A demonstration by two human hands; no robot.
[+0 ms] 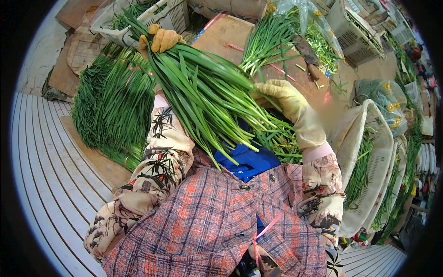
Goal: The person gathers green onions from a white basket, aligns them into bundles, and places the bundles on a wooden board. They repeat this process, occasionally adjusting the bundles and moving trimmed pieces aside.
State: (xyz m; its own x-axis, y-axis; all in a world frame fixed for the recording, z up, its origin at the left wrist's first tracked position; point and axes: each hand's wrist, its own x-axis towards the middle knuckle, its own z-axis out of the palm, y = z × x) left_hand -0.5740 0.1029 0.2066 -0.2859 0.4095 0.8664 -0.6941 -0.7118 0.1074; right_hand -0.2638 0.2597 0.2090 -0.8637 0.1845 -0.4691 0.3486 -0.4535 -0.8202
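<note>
My left hand [164, 39], in a yellowish work glove, grips a loose bunch of long green leafy stalks, likely garlic chives [204, 79], by its leaf end. The pale stem ends fan down to the right over my lap. My right hand [283, 93], gloved too, is at the right side of the bunch, its fingertips at some stems; whether they pinch any is hidden. Beyond it, a smaller pile of chives [266, 38] lies on a brown board [221, 38], near a dark blade with a wooden handle [313, 71] and pink ties [282, 72].
Tied chive bundles [114, 93] are stacked at the left. A white plastic crate [176, 17] with greens stands at the top; another crate [356, 38] is at the upper right. Lined baskets [377, 166] of greens stand on the right. Loose trimmings [280, 142] lie below my right hand.
</note>
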